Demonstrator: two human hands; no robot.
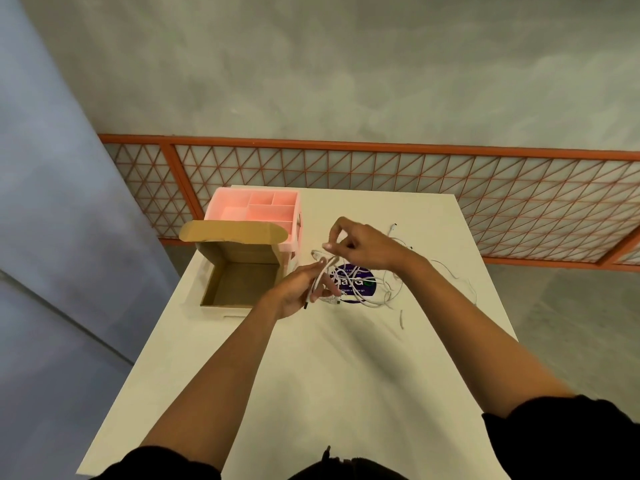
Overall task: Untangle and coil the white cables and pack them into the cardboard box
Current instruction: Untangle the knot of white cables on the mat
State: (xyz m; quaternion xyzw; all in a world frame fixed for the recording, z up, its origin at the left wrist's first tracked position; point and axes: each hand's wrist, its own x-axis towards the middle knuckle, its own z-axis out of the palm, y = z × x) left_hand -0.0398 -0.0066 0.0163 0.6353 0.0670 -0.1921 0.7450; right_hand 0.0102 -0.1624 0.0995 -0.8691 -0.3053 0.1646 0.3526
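A tangle of thin white cables [384, 289] lies spread over the middle of the white table [329, 375], partly on a round purple sticker [360, 282]. My left hand [299, 289] is closed around a small bundle of white cable loops, held just above the table. My right hand [360, 245] hovers just beyond it and pinches a strand of the same cable between thumb and fingers. The open cardboard box [239, 282] stands to the left of my hands, lid flap raised, its inside bare.
A pink plastic organiser [259, 209] with several compartments stands behind the box at the table's far left corner. Loose cable ends [401, 318] trail toward the right edge. An orange mesh railing [381, 174] runs beyond the table.
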